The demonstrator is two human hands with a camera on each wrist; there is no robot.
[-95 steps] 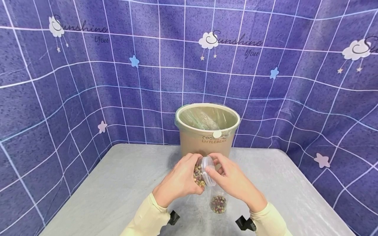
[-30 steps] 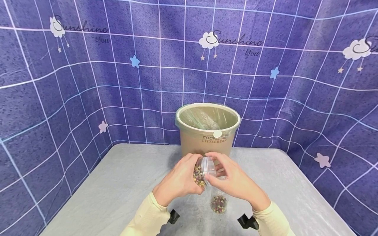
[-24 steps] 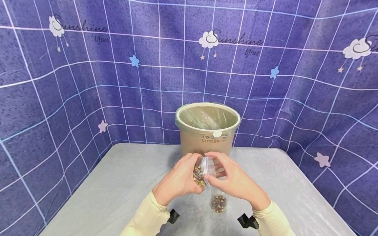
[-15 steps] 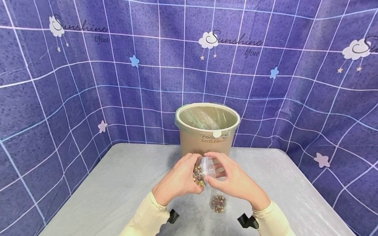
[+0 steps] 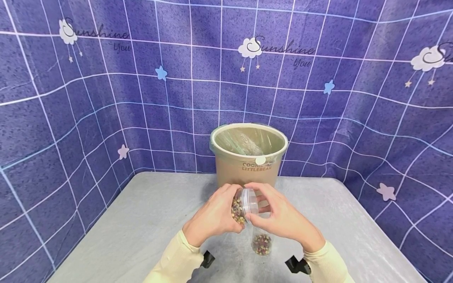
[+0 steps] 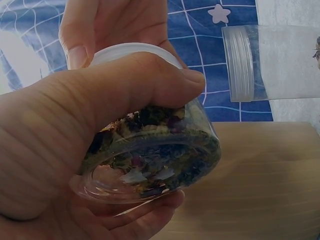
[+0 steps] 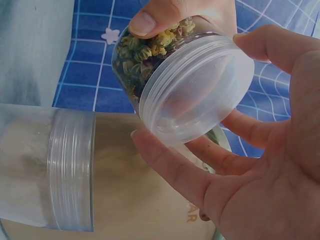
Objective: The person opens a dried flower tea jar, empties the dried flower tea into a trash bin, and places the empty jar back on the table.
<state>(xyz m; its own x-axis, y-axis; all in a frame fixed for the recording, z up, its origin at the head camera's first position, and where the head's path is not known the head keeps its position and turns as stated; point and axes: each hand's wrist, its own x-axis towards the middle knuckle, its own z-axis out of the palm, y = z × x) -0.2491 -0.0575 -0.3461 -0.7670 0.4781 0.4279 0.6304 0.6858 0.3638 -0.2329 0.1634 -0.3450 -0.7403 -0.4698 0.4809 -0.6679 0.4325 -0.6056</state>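
My left hand (image 5: 216, 214) grips a clear plastic jar (image 5: 238, 210) of dried flower buds, tipped on its side above the table. Its fingers and thumb wrap the jar's body, as the left wrist view shows. The jar's translucent screw lid (image 7: 195, 95) faces right. Around the lid's edge, my right hand (image 5: 283, 214) holds it between thumb and spread fingertips, the palm apart from the lid's flat face. A second clear jar (image 5: 262, 243) with dried buds in its lower part stands upright on the table, just below the hands.
Behind the hands stands a beige bin (image 5: 226, 171) with a clear plastic liner, partly covered by them. The grey table (image 5: 159, 220) is bordered by a purple grid-patterned curtain (image 5: 177, 98) at the back and sides.
Since the oldest frame, my right hand has shifted slightly right, its fingers spreading wider around the lid. Over the last second the hands and both jars stay almost still.
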